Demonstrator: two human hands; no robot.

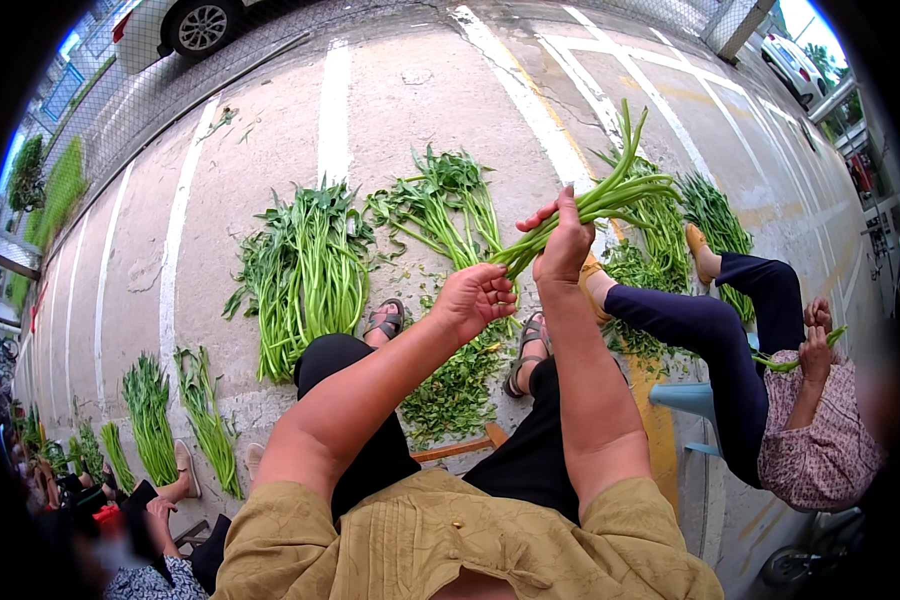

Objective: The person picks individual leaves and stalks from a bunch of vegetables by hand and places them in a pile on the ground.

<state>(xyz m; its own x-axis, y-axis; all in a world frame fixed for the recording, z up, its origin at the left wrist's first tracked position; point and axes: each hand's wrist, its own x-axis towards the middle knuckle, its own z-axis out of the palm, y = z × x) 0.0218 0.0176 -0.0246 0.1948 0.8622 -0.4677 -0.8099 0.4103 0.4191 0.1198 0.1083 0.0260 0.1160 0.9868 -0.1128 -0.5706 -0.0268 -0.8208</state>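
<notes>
A bundle of long green water spinach stems slants up and to the right in front of me, mostly bare of leaves. My right hand is wrapped round it near its lower end. At that lower end my left hand has its fingers curled, with the thumb and forefinger pinching the stems. A large leafy pile of water spinach lies on the ground left of my feet, and a smaller leafy pile lies just beyond my hands. Torn-off leaves are heaped between my sandals.
At my right a seated person holds a few green stems, beside a blue stool. More greens lie before that person. Bunches lie at far left near other people. A wooden stool edge shows beneath me. White lines cross the pavement.
</notes>
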